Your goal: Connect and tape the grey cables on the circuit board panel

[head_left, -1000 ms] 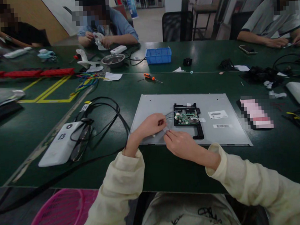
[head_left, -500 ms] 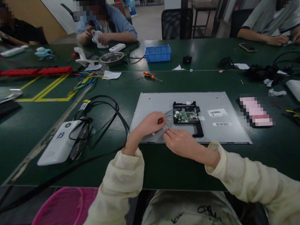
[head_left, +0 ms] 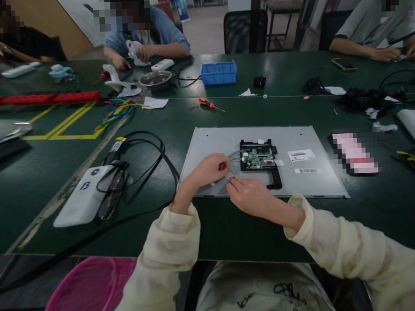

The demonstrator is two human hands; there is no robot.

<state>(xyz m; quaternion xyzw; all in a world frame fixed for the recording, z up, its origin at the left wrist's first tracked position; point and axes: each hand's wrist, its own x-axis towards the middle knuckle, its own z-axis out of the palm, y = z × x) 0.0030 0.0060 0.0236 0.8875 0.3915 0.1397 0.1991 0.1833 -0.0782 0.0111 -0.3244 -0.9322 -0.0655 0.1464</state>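
Observation:
A flat grey metal panel [head_left: 220,139] lies on the green table, with a black plastic frame [head_left: 274,178] on it. The frame carries a green circuit board [head_left: 257,161]. Thin grey cables [head_left: 233,156] run from the board's left side to my left hand [head_left: 211,168], whose fingers are pinched around them. My right hand [head_left: 248,195] is closed at the panel's front part, fingertips pinching a small pale strip [head_left: 229,174] that reaches between both hands. What exactly lies inside the left fingers is hidden.
An orange screwdriver [head_left: 207,103] and a blue bin [head_left: 218,74] are beyond the panel. A white power bank [head_left: 82,197] with black cables lies left, a pink-screened phone [head_left: 353,153] right. Three people sit across the table; a pink basket [head_left: 86,289] is below its edge.
My hands stay almost in place, still pinching at the cables and strip. Across the table, the person in blue has lowered one hand to the tabletop.

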